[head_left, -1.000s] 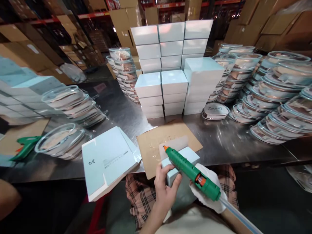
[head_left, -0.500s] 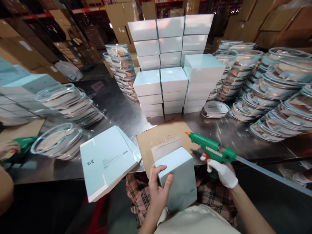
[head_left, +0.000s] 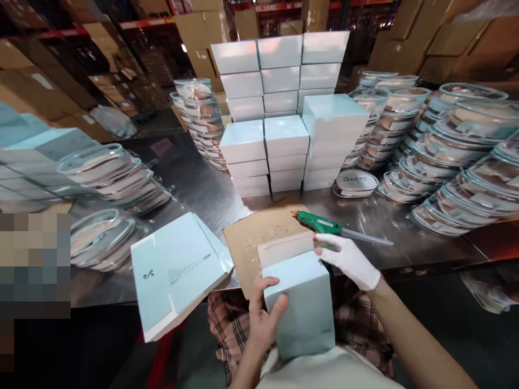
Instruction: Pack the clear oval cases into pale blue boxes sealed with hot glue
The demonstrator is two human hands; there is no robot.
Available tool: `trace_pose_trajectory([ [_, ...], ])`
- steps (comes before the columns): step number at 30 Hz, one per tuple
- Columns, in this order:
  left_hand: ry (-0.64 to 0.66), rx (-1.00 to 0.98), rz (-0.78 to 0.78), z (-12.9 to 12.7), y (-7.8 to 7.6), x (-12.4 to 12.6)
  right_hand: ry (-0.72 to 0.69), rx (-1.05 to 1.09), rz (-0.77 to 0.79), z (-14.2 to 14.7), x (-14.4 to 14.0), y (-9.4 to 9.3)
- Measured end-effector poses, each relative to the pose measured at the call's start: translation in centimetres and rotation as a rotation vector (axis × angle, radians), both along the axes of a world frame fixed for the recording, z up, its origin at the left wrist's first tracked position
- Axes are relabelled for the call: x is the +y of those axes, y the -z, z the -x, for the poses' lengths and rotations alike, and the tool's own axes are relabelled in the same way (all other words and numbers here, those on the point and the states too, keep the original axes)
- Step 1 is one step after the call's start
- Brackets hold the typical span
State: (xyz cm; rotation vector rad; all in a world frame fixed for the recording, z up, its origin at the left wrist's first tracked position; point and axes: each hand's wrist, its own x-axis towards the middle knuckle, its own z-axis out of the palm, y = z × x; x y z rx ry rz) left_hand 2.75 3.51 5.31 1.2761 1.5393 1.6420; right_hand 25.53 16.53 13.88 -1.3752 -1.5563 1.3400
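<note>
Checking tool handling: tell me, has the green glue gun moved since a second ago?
Yes. The glue gun went from above the pale blue box to the cardboard sheet's far right edge.

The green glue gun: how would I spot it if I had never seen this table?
Start at the steel table and find the tall stack of pale blue boxes at its middle. In front lies a brown cardboard sheet; the green glue gun rests at its right edge, just beyond the white-gloved right hand. It is the only green thing there, orange-tipped, with a clear stick trailing right.
</note>
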Motion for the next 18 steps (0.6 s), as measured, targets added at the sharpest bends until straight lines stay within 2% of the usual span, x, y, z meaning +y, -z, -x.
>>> trace_pose_trajectory([
  [2, 0.044, -0.002, -0.02, -0.4, -0.2, -0.1, -0.178, 0.109, 0.096, 1.6, -0.5, -0.3],
  [5, 0.028, -0.038, -0.014, -0.8, -0.6, -0.2, -0.202, 0.204, 0.122, 2.4, -0.5, 0.1],
  [7, -0.008, -0.105, -0.012, -0.8, -0.8, 0.0, -0.317, 0.225, 0.035, 1.6, -0.5, 0.3],
  [10, -0.014, -0.158, -0.027, -0.3, -1.1, 0.5, -0.657, 0.216, -0.17, 0.0, -0.8, 0.1],
  [11, -0.001, -0.149, -0.038, -0.1, -1.1, 0.7, -0.723, 0.182, -0.237, -0.3, -1.0, 0.0],
  [15, 0.076, -0.11, -0.054, 0.4, -1.3, 1.0, -0.731, -0.012, -0.454, -0.1, -1.8, -0.5],
  [18, 0.107, -0.132, 0.005, 0.2, -1.4, 0.9, -0.763, -0.018, -0.515, 0.6, -2.1, -0.4],
])
